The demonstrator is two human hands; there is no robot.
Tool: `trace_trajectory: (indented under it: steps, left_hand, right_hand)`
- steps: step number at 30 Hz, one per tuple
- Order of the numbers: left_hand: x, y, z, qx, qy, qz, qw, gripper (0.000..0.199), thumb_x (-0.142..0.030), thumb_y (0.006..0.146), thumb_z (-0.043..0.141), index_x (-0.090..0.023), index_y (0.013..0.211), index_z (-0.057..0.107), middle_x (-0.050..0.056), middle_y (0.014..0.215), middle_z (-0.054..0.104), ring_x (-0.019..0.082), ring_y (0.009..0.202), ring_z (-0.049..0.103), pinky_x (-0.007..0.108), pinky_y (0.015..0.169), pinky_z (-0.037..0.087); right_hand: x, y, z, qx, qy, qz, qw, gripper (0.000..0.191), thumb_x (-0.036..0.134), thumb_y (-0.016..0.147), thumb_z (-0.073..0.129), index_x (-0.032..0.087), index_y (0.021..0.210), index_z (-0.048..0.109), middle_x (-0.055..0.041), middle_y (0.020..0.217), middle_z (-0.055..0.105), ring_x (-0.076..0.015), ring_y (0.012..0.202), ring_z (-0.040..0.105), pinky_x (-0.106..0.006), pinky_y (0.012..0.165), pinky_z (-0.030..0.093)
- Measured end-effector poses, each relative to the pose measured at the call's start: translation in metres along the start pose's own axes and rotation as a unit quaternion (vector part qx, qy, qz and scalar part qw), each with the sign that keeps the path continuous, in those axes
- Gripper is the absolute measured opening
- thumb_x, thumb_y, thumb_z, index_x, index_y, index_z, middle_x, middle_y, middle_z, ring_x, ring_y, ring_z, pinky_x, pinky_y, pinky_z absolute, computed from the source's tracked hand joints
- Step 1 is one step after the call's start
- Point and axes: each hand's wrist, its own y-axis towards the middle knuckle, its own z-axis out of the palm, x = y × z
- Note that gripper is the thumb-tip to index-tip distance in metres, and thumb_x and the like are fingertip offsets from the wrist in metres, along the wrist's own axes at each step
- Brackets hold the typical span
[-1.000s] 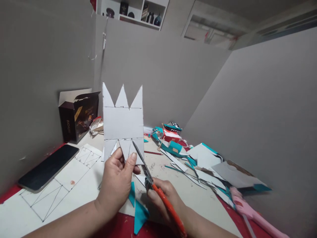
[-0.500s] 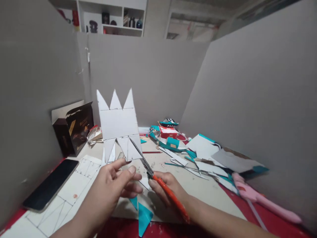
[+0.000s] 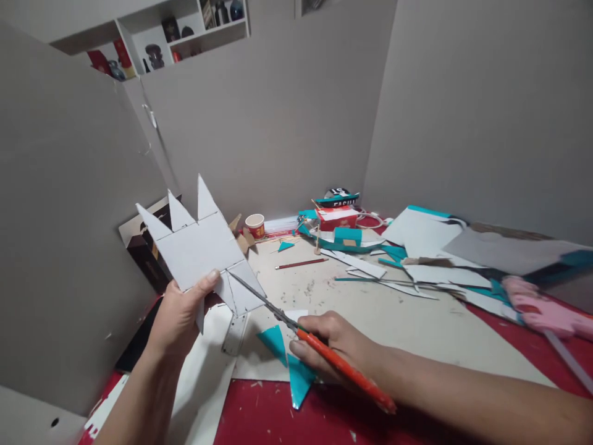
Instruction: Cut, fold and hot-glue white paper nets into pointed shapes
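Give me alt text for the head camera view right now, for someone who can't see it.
A person's left hand holds a white card with three pointed tips along its upper edge. The right hand holds orange-handled scissors, tip over the card's lower part. Teal scraps lie below, a pencil and paper cup beyond, a pink tool at right.

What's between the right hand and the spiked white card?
The scissors: in the head view, their metal blades span the stretch from the right hand to the white card, overlapping its lower part.
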Motion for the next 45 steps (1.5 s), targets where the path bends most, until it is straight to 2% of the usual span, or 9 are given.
trace_trajectory:
  steps: [2,7,14,18,24,34,41,45]
  left_hand:
    - [0.002,0.001,-0.001,-0.011,0.007,-0.002,1.000,0.041,-0.024,0.064,0.080,-0.012,0.101,0.068,0.006,0.087,0.072,0.016,0.070,0.066,0.023,0.057,0.056]
    - [0.003,0.005,-0.006,0.006,0.025,0.005,1.000,0.036,-0.024,0.065,0.079,-0.013,0.098,0.069,0.008,0.089,0.073,0.018,0.072,0.067,0.025,0.057,0.057]
    - [0.004,0.004,-0.006,0.003,0.039,0.011,0.999,0.026,-0.024,0.063,0.080,-0.012,0.085,0.070,0.005,0.078,0.070,0.014,0.064,0.064,0.023,0.055,0.055]
    - [0.004,0.004,-0.005,0.012,0.037,0.017,0.999,0.026,-0.025,0.065,0.079,-0.012,0.086,0.070,0.006,0.080,0.070,0.015,0.065,0.064,0.025,0.056,0.056]
    - [0.005,0.003,-0.004,0.010,0.040,0.021,0.999,0.016,-0.023,0.065,0.078,-0.015,0.077,0.070,0.005,0.075,0.070,0.014,0.059,0.063,0.022,0.050,0.053]
    - [0.009,0.004,-0.005,0.031,0.041,0.021,0.998,0.017,-0.024,0.067,0.077,-0.015,0.080,0.071,0.005,0.074,0.071,0.015,0.060,0.064,0.024,0.053,0.054]
    - [0.008,0.007,-0.009,0.037,0.044,0.028,0.998,0.016,-0.023,0.066,0.078,-0.016,0.079,0.071,0.004,0.074,0.070,0.012,0.059,0.062,0.020,0.052,0.052]
    - [0.008,0.009,-0.012,0.047,0.042,0.030,0.998,0.022,-0.023,0.067,0.077,-0.016,0.087,0.071,0.005,0.082,0.072,0.014,0.067,0.065,0.022,0.057,0.054]
  right_hand:
    - [-0.001,0.000,0.000,0.000,-0.007,0.000,1.000,0.039,0.045,0.090,0.047,0.018,0.064,0.037,0.0061,0.056,0.033,-0.0060,0.049,0.028,-0.019,0.042,0.025]
    - [0.002,0.002,-0.003,0.018,0.015,0.023,0.999,0.040,0.049,0.089,0.046,0.019,0.064,0.038,0.0060,0.054,0.033,-0.0067,0.048,0.029,-0.020,0.041,0.025]
    - [0.009,0.002,-0.006,0.029,-0.019,0.033,0.999,0.039,0.049,0.088,0.045,0.018,0.065,0.040,0.0037,0.056,0.037,-0.0078,0.050,0.032,-0.021,0.043,0.026]
    - [0.010,0.002,-0.005,0.028,-0.029,0.024,0.999,0.041,0.051,0.089,0.042,0.019,0.064,0.039,0.0037,0.057,0.035,-0.0083,0.051,0.029,-0.022,0.043,0.025]
    - [0.013,0.003,-0.005,0.033,-0.023,0.004,0.999,0.039,0.048,0.091,0.041,0.019,0.065,0.038,0.0042,0.059,0.032,-0.0082,0.052,0.027,-0.022,0.045,0.027]
    - [0.007,0.001,-0.002,0.043,0.057,0.037,0.997,0.043,0.051,0.091,0.043,0.020,0.063,0.034,0.0058,0.056,0.028,-0.0066,0.050,0.025,-0.020,0.042,0.022]
    - [0.006,0.001,-0.006,0.061,0.080,0.055,0.993,0.045,0.051,0.091,0.044,0.019,0.062,0.034,0.0065,0.056,0.028,-0.0067,0.050,0.024,-0.022,0.044,0.020]
    - [0.008,0.001,-0.007,0.063,0.067,0.066,0.993,0.047,0.055,0.090,0.043,0.019,0.061,0.033,0.0067,0.055,0.027,-0.0068,0.050,0.023,-0.022,0.044,0.020]
